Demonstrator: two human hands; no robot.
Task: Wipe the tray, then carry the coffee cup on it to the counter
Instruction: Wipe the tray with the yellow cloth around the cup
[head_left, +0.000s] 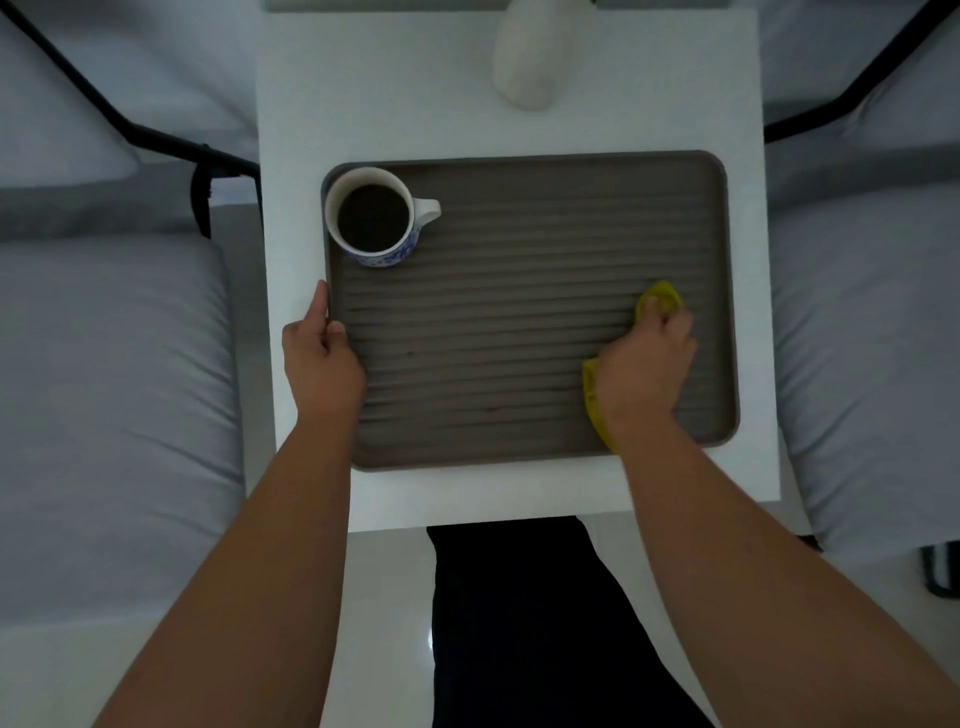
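A grey-brown ribbed tray (519, 260) lies on a small white table (395, 93). In the tray's far left corner stands a white cup with a blue pattern (375, 218), full of dark coffee, its handle pointing right. My left hand (319, 358) grips the tray's left rim, thumb on the inside. My right hand (644, 369) presses a yellow cloth (658, 299) onto the tray's right part; the cloth shows beyond my fingers and beside my wrist, the rest is hidden under my palm.
A pale rounded vase (524, 57) stands at the table's far edge. Grey cushioned seats with black frames flank the table, left (104, 389) and right (872, 338). My dark-trousered legs (519, 623) are just in front of the table's near edge.
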